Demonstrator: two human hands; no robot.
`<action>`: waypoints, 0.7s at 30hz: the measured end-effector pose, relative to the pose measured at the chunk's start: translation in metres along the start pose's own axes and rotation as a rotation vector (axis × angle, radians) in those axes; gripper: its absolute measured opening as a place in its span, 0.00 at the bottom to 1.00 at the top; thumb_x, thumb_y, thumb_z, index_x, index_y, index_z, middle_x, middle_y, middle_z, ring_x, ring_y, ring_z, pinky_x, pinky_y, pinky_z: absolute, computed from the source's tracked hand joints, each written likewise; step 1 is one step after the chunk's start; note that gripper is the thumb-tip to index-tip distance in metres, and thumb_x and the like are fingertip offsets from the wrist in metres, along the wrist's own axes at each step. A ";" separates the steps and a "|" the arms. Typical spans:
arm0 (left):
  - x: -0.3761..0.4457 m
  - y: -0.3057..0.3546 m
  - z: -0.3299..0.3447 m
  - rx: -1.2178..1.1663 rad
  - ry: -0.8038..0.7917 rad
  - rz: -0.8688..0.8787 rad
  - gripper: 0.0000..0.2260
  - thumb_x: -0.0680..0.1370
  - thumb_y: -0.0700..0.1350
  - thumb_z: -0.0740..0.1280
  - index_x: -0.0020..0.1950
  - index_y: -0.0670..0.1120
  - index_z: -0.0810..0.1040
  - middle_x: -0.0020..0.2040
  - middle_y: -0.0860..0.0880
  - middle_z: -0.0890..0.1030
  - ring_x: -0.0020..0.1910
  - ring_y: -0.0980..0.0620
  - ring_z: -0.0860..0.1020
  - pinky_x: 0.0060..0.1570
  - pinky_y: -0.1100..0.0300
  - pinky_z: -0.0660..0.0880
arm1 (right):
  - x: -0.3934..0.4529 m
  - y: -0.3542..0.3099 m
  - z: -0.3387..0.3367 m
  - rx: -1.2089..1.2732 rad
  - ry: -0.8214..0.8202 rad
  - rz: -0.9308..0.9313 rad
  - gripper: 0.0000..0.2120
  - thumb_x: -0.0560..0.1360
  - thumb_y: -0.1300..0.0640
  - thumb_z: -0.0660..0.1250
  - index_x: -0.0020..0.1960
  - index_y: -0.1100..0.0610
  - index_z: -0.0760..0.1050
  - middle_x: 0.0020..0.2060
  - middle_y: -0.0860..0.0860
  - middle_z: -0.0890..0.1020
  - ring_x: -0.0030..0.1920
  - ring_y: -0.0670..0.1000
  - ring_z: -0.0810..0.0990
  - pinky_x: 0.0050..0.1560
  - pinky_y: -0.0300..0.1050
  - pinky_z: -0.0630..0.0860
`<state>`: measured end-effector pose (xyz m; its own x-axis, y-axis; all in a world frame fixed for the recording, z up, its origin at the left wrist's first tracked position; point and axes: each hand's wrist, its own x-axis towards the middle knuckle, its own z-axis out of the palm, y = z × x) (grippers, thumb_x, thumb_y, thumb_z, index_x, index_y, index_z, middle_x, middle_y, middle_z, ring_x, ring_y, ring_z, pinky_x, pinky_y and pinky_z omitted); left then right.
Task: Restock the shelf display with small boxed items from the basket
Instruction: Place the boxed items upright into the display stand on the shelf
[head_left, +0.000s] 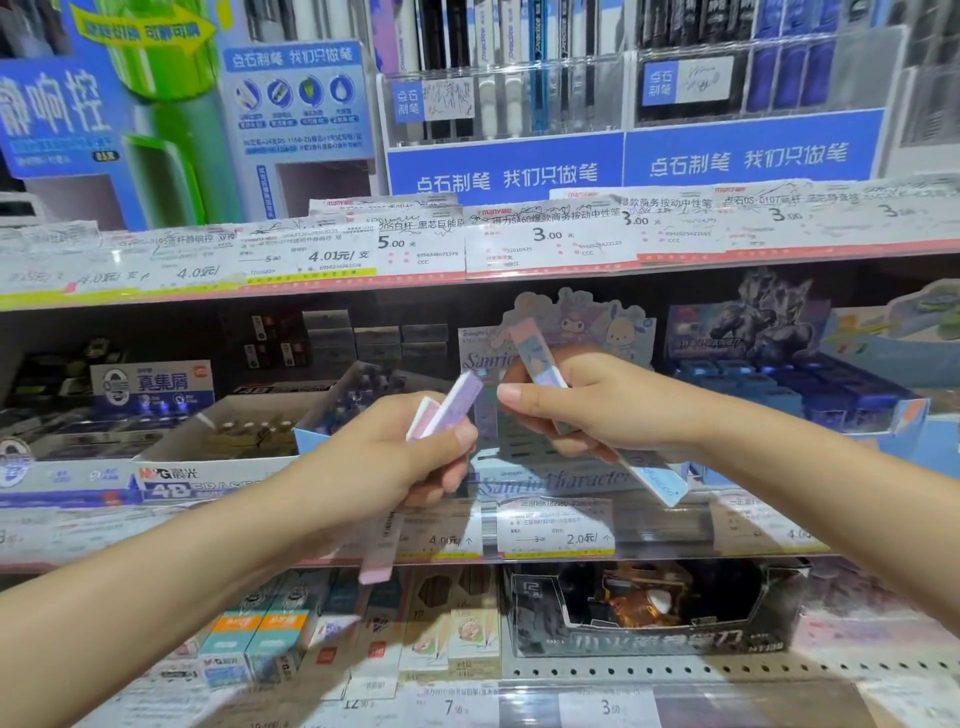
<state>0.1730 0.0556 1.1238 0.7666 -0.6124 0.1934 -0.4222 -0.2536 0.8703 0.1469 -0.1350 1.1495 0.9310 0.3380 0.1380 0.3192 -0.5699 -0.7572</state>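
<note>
Two hands are up in front of the middle shelf, close to each other but not touching. The landmark is the Sanrio display box (550, 467), a pale blue cardboard tray with cartoon animals on its tall back card. Both hands hang just in front of this box, above its front edge, so they cover most of its open top.

The left hand (410, 457) is curled around some long thin boxes (449, 408). The purple one sticks up past the thumb and tilts toward the display box. A pink one pokes out below the hand, down over the price tags (556, 535).

The right hand (587, 405) is curled around a light blue thin box (540, 358). Its top end points up at the back card. Another blue end sticks out under the hand, over the right front corner of the display box.

To the left of the display box sits a white eraser carton (171, 480). To its right sits a dark blue tray (810, 384). Above it runs the upper shelf edge (467, 249) full of price labels, leaving a low gap.
</note>
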 end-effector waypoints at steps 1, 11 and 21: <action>0.000 0.001 0.002 -0.087 0.015 -0.033 0.12 0.80 0.42 0.58 0.36 0.44 0.68 0.27 0.50 0.70 0.22 0.57 0.64 0.23 0.69 0.61 | 0.000 0.002 0.001 0.009 -0.015 -0.003 0.19 0.79 0.51 0.56 0.31 0.56 0.64 0.16 0.43 0.65 0.18 0.42 0.62 0.20 0.35 0.60; 0.011 0.008 0.013 -0.383 0.155 0.018 0.08 0.72 0.46 0.67 0.34 0.47 0.74 0.21 0.54 0.61 0.20 0.57 0.58 0.20 0.67 0.57 | -0.003 0.008 0.018 0.233 -0.323 -0.058 0.11 0.77 0.53 0.58 0.41 0.57 0.72 0.28 0.50 0.70 0.19 0.42 0.63 0.15 0.32 0.62; 0.009 0.015 0.001 -0.191 0.154 0.021 0.09 0.72 0.42 0.68 0.34 0.43 0.72 0.22 0.53 0.62 0.21 0.56 0.58 0.20 0.67 0.57 | -0.009 0.000 0.006 0.213 -0.086 -0.032 0.14 0.71 0.51 0.66 0.52 0.58 0.73 0.26 0.44 0.77 0.17 0.43 0.64 0.17 0.32 0.59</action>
<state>0.1724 0.0453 1.1383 0.8292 -0.4913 0.2665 -0.3511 -0.0869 0.9323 0.1380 -0.1336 1.1447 0.8993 0.4215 0.1162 0.2956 -0.3901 -0.8720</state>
